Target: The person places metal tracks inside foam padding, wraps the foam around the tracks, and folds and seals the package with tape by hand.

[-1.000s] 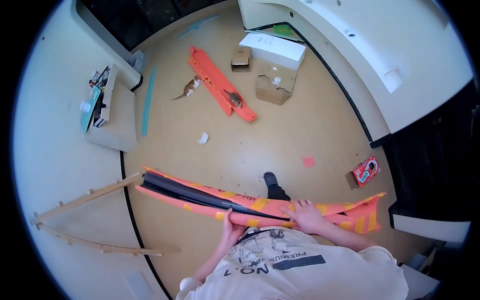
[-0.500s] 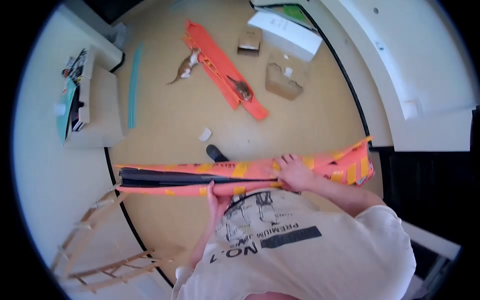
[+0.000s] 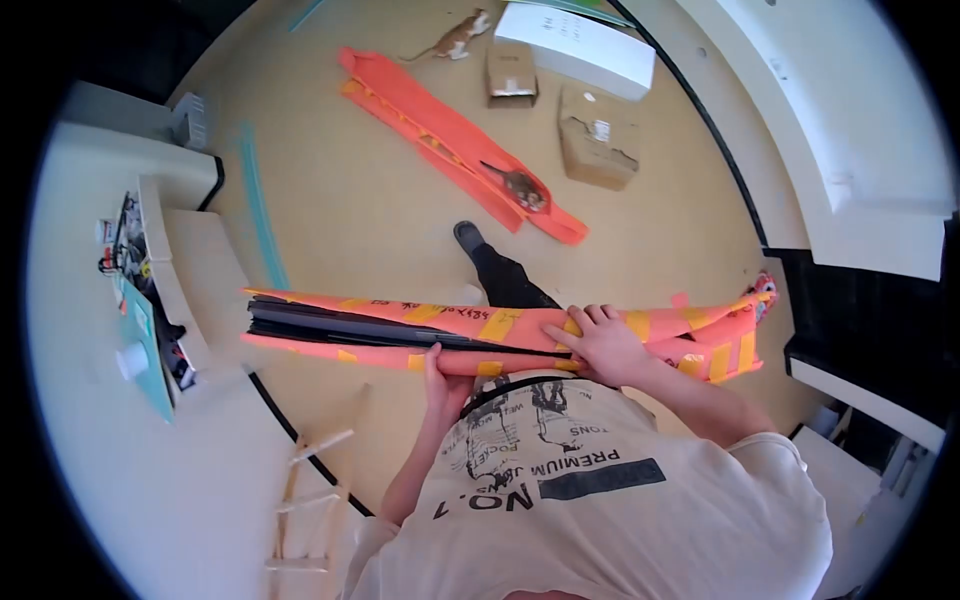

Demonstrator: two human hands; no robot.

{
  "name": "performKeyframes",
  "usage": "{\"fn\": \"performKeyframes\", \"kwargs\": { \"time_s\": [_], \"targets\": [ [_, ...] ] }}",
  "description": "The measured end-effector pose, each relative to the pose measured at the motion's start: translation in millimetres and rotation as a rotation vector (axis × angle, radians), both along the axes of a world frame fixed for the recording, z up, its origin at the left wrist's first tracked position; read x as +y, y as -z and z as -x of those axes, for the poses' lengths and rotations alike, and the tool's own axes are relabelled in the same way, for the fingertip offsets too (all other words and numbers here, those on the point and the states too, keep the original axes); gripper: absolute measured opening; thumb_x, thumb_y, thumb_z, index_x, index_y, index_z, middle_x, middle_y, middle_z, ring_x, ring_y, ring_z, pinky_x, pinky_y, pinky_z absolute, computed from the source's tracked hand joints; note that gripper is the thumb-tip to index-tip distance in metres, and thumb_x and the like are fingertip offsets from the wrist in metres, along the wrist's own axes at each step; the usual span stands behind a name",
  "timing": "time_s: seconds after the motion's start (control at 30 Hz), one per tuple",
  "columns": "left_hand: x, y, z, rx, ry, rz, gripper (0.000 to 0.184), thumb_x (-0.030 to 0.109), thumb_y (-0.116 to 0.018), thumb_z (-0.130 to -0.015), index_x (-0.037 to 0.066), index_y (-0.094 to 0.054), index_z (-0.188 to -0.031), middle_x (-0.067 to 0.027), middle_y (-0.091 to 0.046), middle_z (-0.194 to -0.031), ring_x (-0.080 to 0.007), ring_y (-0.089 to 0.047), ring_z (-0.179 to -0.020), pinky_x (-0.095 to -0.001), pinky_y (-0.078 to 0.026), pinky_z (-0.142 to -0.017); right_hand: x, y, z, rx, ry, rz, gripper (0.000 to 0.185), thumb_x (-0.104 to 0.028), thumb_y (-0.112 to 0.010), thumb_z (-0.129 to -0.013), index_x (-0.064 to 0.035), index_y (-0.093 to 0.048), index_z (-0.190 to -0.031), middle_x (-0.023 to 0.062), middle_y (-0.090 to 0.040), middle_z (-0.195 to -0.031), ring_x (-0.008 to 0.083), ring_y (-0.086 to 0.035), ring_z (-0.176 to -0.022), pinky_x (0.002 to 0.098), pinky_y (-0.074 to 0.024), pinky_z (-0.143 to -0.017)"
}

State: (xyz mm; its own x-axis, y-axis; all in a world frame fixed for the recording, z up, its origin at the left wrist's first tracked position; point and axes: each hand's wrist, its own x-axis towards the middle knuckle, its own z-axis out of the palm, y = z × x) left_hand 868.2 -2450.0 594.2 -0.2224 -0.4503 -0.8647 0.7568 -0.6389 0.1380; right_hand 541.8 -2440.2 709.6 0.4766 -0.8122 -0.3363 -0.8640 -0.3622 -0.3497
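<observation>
A long pink foam wrap [image 3: 460,318] with yellow tape strips lies across the front of my body at waist height. Its left part gapes around a bundle of dark flat strips [image 3: 340,325]. My left hand [image 3: 445,385] holds the wrap's near edge from below, thumb up against the dark strips. My right hand [image 3: 605,343] rests over the wrap right of its middle, fingers spread on the far flap and holding it. Handwriting shows on the far flap.
Another pink wrap [image 3: 400,105] lies on the floor with a cat [image 3: 525,190] on it; a second cat [image 3: 455,38] stands beyond. Cardboard boxes [image 3: 598,140] and a white box [image 3: 580,45] are at the back. A wooden rack [image 3: 310,500] stands lower left, a cabinet [image 3: 205,250] left.
The view has turned and shifted as the person moves, with a foot stepping. One cat has walked away from the floor wrap toward the back. Both hands keep their places on the held wrap.
</observation>
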Motion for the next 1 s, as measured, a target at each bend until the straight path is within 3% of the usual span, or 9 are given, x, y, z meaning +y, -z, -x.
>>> {"fn": "performKeyframes", "kwargs": {
  "time_s": [0.1, 0.27, 0.37, 0.5, 0.6, 0.67, 0.8, 0.93, 1.0],
  "targets": [
    [-69.4, 3.7, -28.0, 0.059, 0.010, 0.046, 0.056, 0.036, -0.064, -0.095, 0.005, -0.050, -0.140, -0.0133, -0.058, -0.139, -0.0318, -0.050, -0.136, -0.0496, -0.032, -0.122, -60.9, 13.0, -27.9, 0.002, 0.025, -0.011, 0.087, -0.032, -0.081, -0.077, -0.0259, -0.043, -0.155, 0.0219, -0.052, -0.137, 0.0391, -0.054, -0.120, 0.0487, -0.0426, -0.102],
    [-190.4, 9.6, -94.7, -0.159, -0.126, 0.039, 0.045, 0.034, -0.063, -0.095, 0.007, -0.056, -0.130, -0.0127, -0.063, -0.130, -0.0306, -0.055, -0.129, -0.0508, -0.037, -0.119, -198.6, 55.2, -81.7, -0.125, -0.039, -0.007, 0.089, -0.033, -0.081, -0.077, -0.0252, -0.042, -0.156, 0.0238, -0.052, -0.138, 0.0389, -0.055, -0.118, 0.0490, -0.0440, -0.101],
    [-231.8, -15.1, -156.3, -0.137, -0.097, 0.038, 0.043, 0.033, -0.063, -0.095, 0.008, -0.056, -0.131, -0.0118, -0.063, -0.130, -0.0307, -0.057, -0.128, -0.0509, -0.037, -0.118, -250.2, 30.0, -141.4, -0.140, -0.041, -0.088, 0.088, -0.033, -0.078, -0.078, -0.0260, -0.040, -0.157, 0.0252, -0.051, -0.141, 0.0388, -0.055, -0.117, 0.0487, -0.0432, -0.102],
    [-326.6, -30.3, -122.9, -0.145, -0.100, 0.128, 0.042, 0.032, -0.062, -0.097, 0.008, -0.057, -0.131, -0.0107, -0.065, -0.130, -0.0299, -0.056, -0.129, -0.0504, -0.039, -0.118, -335.8, 38.7, -120.8, -0.157, -0.034, -0.055, 0.087, -0.032, -0.078, -0.077, -0.0254, -0.042, -0.155, 0.0248, -0.052, -0.139, 0.0385, -0.056, -0.116, 0.0485, -0.0428, -0.102],
    [-376.4, -32.8, -153.5, -0.137, -0.105, 0.138, 0.041, 0.033, -0.061, -0.099, 0.008, -0.058, -0.131, -0.0100, -0.065, -0.130, -0.0297, -0.057, -0.129, -0.0501, -0.039, -0.117, -376.5, 21.6, -150.9, -0.122, -0.009, 0.005, 0.086, -0.030, -0.079, -0.075, -0.0252, -0.044, -0.154, 0.0239, -0.052, -0.136, 0.0383, -0.056, -0.116, 0.0480, -0.0429, -0.101],
    [-415.5, -35.4, -168.1, -0.144, -0.085, 0.135, 0.052, 0.036, -0.062, -0.099, 0.009, -0.052, -0.142, -0.0100, -0.060, -0.142, -0.0303, -0.052, -0.136, -0.0509, -0.035, -0.120, -405.1, 14.8, -166.3, -0.120, 0.015, 0.007, 0.086, -0.028, -0.079, -0.075, -0.0253, -0.046, -0.153, 0.0235, -0.053, -0.135, 0.0383, -0.056, -0.115, 0.0478, -0.0430, -0.101],
    [-515.5, -40.4, -186.0, -0.073, -0.032, 0.421, 0.054, 0.045, -0.056, -0.105, 0.012, -0.048, -0.148, -0.0086, -0.055, -0.150, -0.0285, -0.050, -0.139, -0.0489, -0.035, -0.121, -468.9, 2.1, -202.6, -0.124, 0.137, 0.185, 0.083, -0.024, -0.077, -0.075, -0.0244, -0.047, -0.152, 0.0233, -0.054, -0.132, 0.0379, -0.055, -0.109, 0.0468, -0.0435, -0.094],
    [-634.5, -38.9, -201.3, -0.269, -0.082, 0.454, 0.047, 0.032, -0.061, -0.105, 0.010, -0.050, -0.145, -0.0054, -0.061, -0.137, -0.0220, -0.057, -0.128, -0.0402, -0.045, -0.114, -540.0, -5.0, -267.5, -0.076, 0.280, 0.264, 0.078, -0.022, -0.074, -0.078, -0.0205, -0.048, -0.152, 0.0243, -0.055, -0.130, 0.0391, -0.055, -0.109, 0.0477, -0.0430, -0.093],
    [-686.2, -46.3, -196.5, -0.318, -0.102, 0.553, 0.049, 0.030, -0.065, -0.103, 0.011, -0.050, -0.145, -0.0042, -0.062, -0.133, -0.0205, -0.057, -0.127, -0.0384, -0.047, -0.110, -580.3, -3.7, -295.4, 0.022, 0.337, 0.385, 0.089, -0.023, -0.080, -0.071, -0.0194, -0.046, -0.154, 0.0252, -0.053, -0.135, 0.0373, -0.053, -0.113, 0.0481, -0.0421, -0.092]
  ]
}}
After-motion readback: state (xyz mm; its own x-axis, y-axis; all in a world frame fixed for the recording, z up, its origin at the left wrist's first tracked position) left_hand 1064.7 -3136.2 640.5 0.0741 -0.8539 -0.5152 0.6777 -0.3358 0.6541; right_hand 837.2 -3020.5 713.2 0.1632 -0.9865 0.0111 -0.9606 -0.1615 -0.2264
